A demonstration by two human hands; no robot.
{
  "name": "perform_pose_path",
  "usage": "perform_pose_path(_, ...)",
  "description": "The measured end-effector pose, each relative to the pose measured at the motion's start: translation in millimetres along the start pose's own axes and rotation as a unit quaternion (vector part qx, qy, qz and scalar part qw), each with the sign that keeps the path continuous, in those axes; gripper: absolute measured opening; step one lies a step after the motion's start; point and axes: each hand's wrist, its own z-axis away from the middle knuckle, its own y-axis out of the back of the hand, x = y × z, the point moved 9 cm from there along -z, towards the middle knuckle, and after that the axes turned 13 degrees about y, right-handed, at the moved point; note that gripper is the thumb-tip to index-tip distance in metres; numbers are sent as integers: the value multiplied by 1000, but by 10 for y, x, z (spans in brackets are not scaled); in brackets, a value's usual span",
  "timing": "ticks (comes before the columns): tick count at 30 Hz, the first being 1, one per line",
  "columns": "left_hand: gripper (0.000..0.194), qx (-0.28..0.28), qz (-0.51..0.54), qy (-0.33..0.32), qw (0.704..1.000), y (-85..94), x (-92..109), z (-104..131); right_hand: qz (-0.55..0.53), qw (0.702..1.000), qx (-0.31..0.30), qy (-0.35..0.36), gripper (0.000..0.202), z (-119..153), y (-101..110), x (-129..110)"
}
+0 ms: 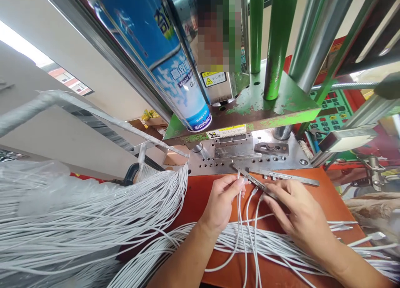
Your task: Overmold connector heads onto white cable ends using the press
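My left hand (pixel 222 200) is closed, pinching the end of a white cable (pixel 239 209) between thumb and fingers. With its fingers closed, my right hand (pixel 295 209) grips a narrow metal mold bar (pixel 254 180), which slants up and left toward the machine. More white cables (pixel 250 204) hang from the bar between my hands, their ends at its edge. A second metal bar (pixel 290 177) lies just beyond my right hand, on the orange table (pixel 331 190) near the steel plate. Fingers hide part of the held bar.
The press's steel base plate (pixel 200 165) with a mold block (pixel 234 148) is ahead, under a green platen (pixel 243 113). A blue spray can (pixel 187 92) stands on that platen. Bundled white cables (pixel 150 204) hang left; others (pixel 231 238) cross the table. A control panel (pixel 331 113) is at right.
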Motion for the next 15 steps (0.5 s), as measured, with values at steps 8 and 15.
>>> perform_pose_path(8, 27, -24, 5, -18, 1000, -282, 66, 366, -394, 901, 0, -184, 49, -145, -295, -392)
perform_pose_path(15, 56, -83, -165, 115, 976, -38, -515, 1014, -513, 793, 156, -288, 55, 21, -40, -287)
